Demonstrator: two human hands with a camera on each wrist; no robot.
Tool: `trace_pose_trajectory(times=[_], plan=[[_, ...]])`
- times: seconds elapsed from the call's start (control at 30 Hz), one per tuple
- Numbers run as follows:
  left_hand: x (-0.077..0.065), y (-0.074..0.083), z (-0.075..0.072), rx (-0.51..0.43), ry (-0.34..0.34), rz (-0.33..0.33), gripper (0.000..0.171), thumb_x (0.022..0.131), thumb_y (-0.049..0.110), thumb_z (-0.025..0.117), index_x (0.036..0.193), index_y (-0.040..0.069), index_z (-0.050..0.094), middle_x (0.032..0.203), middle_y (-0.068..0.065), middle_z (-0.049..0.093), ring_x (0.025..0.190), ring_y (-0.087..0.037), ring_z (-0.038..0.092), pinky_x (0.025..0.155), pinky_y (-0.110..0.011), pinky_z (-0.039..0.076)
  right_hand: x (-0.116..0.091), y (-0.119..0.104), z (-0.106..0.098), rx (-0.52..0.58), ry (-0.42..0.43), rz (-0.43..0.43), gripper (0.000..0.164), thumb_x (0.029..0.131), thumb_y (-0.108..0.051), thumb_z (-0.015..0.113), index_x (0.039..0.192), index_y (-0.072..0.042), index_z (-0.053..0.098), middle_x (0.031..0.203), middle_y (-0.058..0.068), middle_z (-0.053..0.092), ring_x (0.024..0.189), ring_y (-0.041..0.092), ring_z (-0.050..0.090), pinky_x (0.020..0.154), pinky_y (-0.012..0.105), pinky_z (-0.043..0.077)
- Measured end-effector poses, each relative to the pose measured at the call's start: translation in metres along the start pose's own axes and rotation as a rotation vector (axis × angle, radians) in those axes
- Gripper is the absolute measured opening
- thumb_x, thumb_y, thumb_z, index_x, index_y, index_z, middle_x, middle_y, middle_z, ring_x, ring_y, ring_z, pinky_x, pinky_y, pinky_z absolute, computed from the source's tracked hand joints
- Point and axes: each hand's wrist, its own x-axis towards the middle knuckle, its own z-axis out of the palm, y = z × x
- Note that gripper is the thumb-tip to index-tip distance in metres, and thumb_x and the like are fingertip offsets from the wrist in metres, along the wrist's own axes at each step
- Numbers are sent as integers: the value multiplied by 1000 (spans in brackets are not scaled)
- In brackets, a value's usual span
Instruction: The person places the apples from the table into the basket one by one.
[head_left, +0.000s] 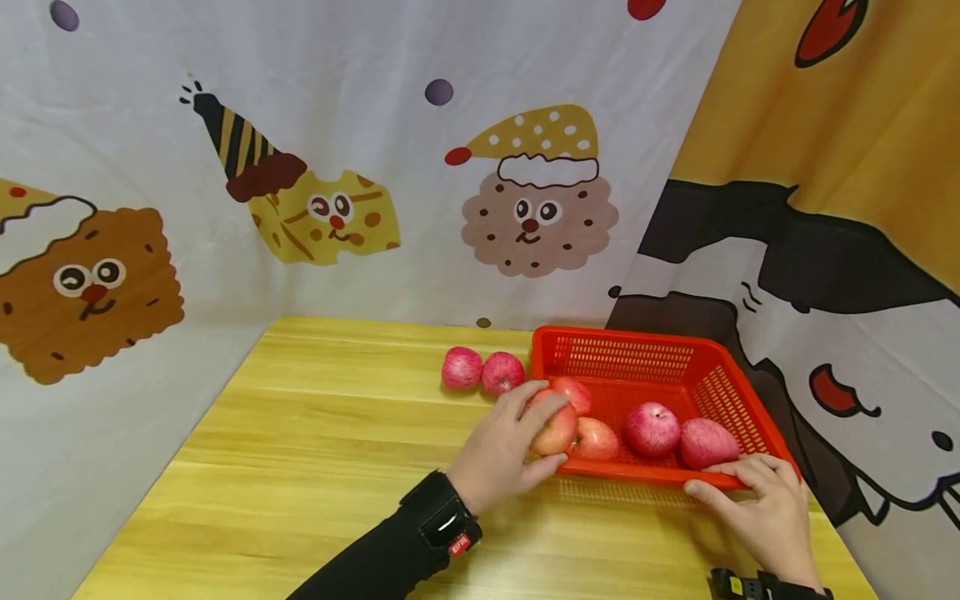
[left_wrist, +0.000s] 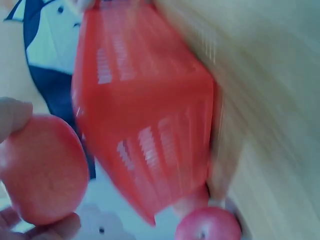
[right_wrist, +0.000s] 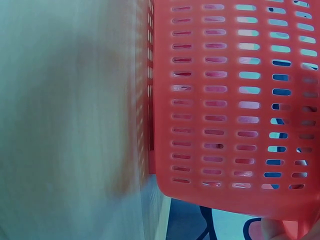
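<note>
My left hand grips a red-yellow apple at the left end of a red plastic basket. In the left wrist view, fingers and thumb curl round this apple, above and beside the basket's wall. Near the basket's front right corner, my right hand holds the rim, thumb outside and fingers over the edge. Inside the basket, two yellowish-red apples lie at the left, partly hidden. A pinker apple and another pink apple sit toward the right.
Two pink apples, a left one and a right one, lie side by side on the wooden table, just left of the basket. A cartoon-printed curtain hangs behind the table and along its sides.
</note>
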Motion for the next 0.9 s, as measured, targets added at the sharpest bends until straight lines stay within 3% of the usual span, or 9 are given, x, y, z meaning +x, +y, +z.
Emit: trace_pose_trajectory(times=[0.13,0.27,0.37,0.43,0.53,0.67,0.77,0.9], plan=[[5,8,16,42,-87,75,70,94,39,83,155,24,52,158,-12,49,135,-29,59,112,-40,56,-1,0,1,4,1,-1,33,61,-34,105,81,-28,79,87,-8,72,111,11,39,88,55,27],[8,9,32,157,-174,44,65,101,45,73,158,23,50,156,-11,53,131,-28,61,115,-40,52,-1,0,2,3,5,-5,34,61,-34,105,81,-26,79,88,-7,73,111,13,40,88,54,26],[6,5,43,274,-236,45,50,107,51,60,149,24,61,147,-3,63,131,-24,60,119,-40,47,0,1,2,4,15,-18,35,60,-34,105,81,-27,79,87,-8,72,110,10,39,87,53,26],[2,3,49,343,-273,64,50,106,58,57,143,25,66,141,2,68,133,-22,58,122,-41,43,1,1,2,5,21,-26,35,59,-33,105,81,-27,79,87,-8,71,110,7,38,87,52,26],[-3,1,54,410,-293,93,53,100,63,64,139,27,68,135,8,71,138,-21,56,125,-45,39,2,1,1,4,22,-34,35,59,-34,105,81,-28,79,87,-9,70,110,9,39,87,53,26],[-7,1,57,437,-277,109,65,92,64,74,142,24,65,134,6,70,140,-23,55,126,-46,38,2,2,1,3,19,-35,35,59,-34,105,81,-26,79,87,-13,70,109,15,40,87,54,26],[-8,0,57,427,-281,112,66,92,65,74,143,24,64,134,5,69,141,-23,55,127,-46,37,2,2,2,11,22,-29,35,59,-34,105,81,-27,79,87,-18,69,110,9,39,87,53,26],[-10,-3,55,398,-334,107,69,93,64,73,147,23,60,142,5,66,147,-23,52,132,-46,33,0,1,2,15,25,-24,35,59,-34,105,82,-27,80,87,-22,68,110,0,36,87,54,26]])
